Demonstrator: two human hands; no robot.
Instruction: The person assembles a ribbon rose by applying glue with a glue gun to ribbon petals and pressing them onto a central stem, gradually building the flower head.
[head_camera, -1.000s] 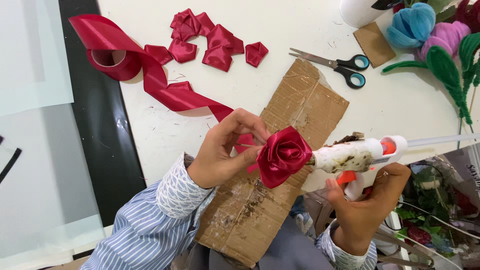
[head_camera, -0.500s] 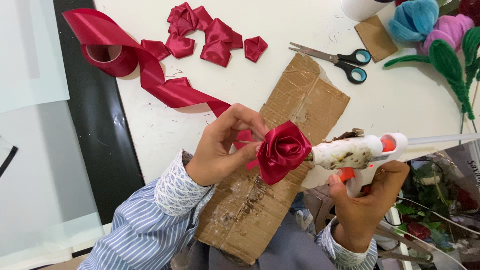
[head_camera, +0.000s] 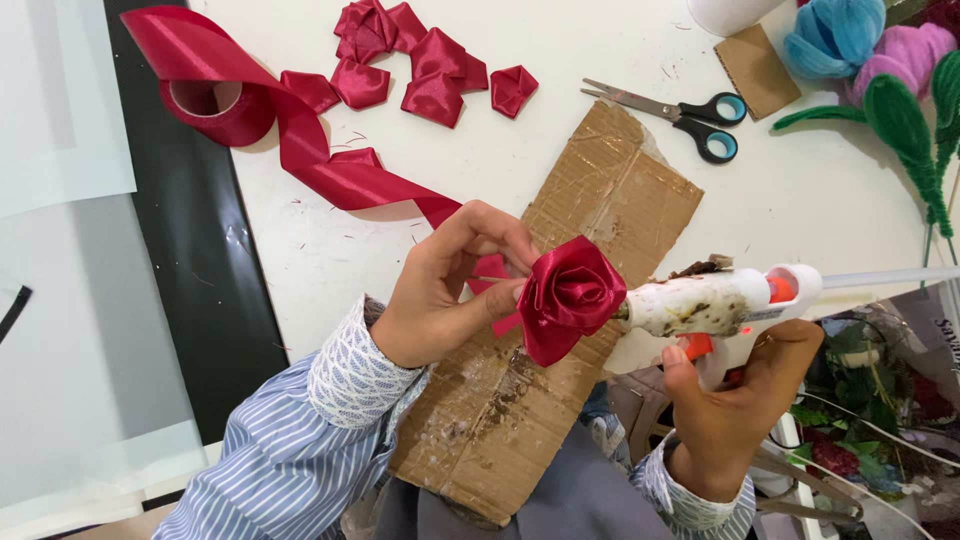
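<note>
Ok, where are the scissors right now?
The black-handled metal scissors lie on the white table at the head view's upper right, between the brown cardboard sheet and the small cardboard square.

- The left hand (head_camera: 440, 295) reached in from the near left, its striped sleeve cuffed at the wrist, fingers curled and pinched together.
- The right hand (head_camera: 735, 400) rose from the near right, fist closed, index finger crooked forward.
</note>
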